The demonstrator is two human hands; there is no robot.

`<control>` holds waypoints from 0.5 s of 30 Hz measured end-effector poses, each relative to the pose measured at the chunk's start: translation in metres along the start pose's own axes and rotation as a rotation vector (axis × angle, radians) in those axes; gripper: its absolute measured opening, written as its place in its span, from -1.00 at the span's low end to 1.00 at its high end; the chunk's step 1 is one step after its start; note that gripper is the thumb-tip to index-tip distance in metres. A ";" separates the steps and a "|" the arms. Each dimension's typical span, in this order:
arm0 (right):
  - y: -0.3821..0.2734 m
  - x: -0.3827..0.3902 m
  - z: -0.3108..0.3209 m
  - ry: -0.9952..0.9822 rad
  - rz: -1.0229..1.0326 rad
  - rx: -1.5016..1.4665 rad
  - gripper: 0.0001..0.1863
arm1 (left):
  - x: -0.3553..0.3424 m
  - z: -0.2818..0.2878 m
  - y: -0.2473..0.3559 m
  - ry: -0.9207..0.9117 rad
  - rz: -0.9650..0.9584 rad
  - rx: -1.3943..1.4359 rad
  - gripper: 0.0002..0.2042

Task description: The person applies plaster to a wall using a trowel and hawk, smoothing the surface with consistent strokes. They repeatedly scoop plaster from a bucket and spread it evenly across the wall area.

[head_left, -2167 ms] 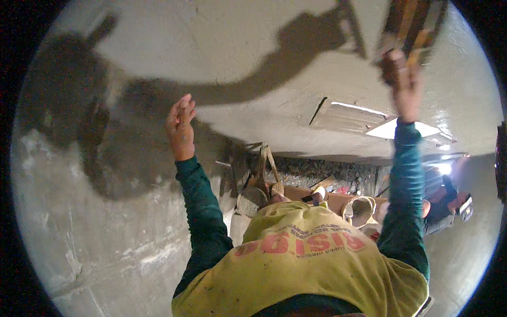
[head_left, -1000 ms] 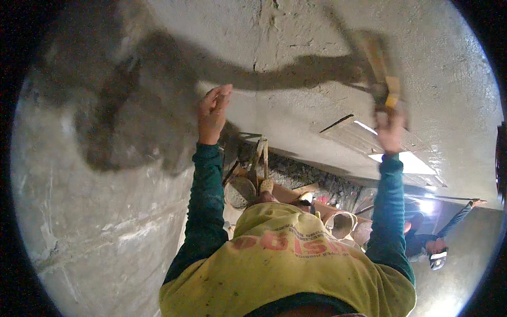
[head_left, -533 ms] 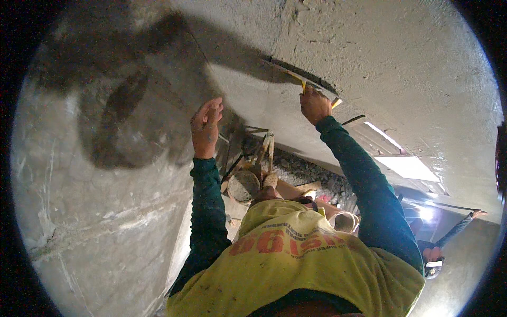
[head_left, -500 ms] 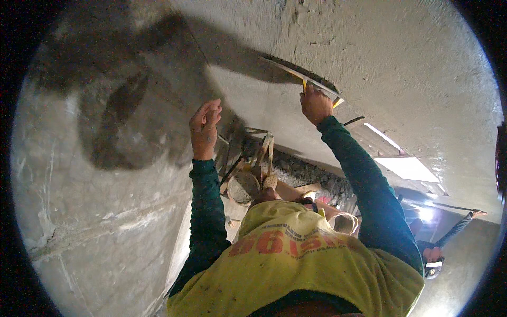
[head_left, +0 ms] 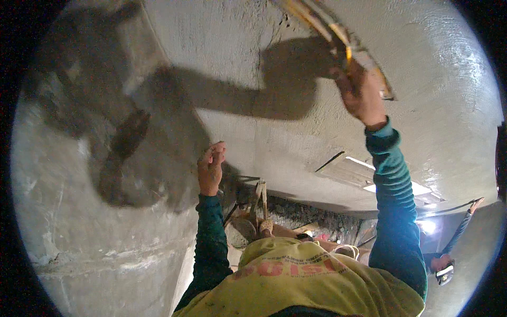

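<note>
Closest in, two teal-sleeved arms reach up to the rough grey plastered ceiling (head_left: pixel 222 63): the left hand (head_left: pixel 210 168) is curled loosely, holding nothing, just under it, while the right hand (head_left: pixel 360 94) grips one wooden-handled trowel (head_left: pixel 338 39) laid flat against that ceiling. Beyond, under the ceiling's far edge, sit one ladder (head_left: pixel 260 196), rubble and one bright light (head_left: pixel 428 226).

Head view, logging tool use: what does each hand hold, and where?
Right hand grips a plastering trowel by its handle, against the ceiling. Left hand holds nothing visible.
</note>
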State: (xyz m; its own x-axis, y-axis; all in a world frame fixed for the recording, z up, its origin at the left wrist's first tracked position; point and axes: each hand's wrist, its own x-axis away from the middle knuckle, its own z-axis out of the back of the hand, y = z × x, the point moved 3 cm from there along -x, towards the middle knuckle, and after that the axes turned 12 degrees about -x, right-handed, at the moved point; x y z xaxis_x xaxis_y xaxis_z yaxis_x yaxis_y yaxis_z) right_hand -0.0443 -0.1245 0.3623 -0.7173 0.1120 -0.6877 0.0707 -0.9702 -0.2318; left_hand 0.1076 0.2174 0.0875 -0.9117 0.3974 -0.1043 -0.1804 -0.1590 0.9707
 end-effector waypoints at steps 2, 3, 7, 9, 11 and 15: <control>0.034 -0.002 0.038 0.136 0.095 -0.016 -0.81 | -0.008 -0.009 -0.003 -0.022 -0.010 -0.043 -0.54; 0.025 -0.008 0.057 0.139 -0.019 -0.109 -0.79 | -0.006 -0.007 0.000 -0.004 -0.002 -0.017 -0.56; 0.037 0.004 0.122 0.390 -0.143 -0.314 -0.69 | -0.007 -0.005 0.008 0.024 0.002 0.013 -0.62; 0.026 0.017 0.145 0.571 -0.144 -0.249 -0.66 | -0.009 -0.002 0.008 0.029 -0.004 -0.017 -0.63; 0.021 0.022 0.141 0.594 -0.314 -0.368 -0.67 | -0.006 -0.001 0.017 0.039 -0.005 -0.049 -0.65; -0.005 0.009 0.041 0.422 -0.365 -0.846 -0.71 | -0.016 -0.012 0.022 0.036 -0.094 0.007 -0.65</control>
State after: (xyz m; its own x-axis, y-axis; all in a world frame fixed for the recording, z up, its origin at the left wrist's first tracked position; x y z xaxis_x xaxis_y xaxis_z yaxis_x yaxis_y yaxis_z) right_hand -0.0797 -0.1272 0.3856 -0.5016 0.5970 -0.6261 0.4814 -0.4087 -0.7754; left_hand 0.1141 0.1966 0.1077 -0.9034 0.3778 -0.2026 -0.2635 -0.1166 0.9576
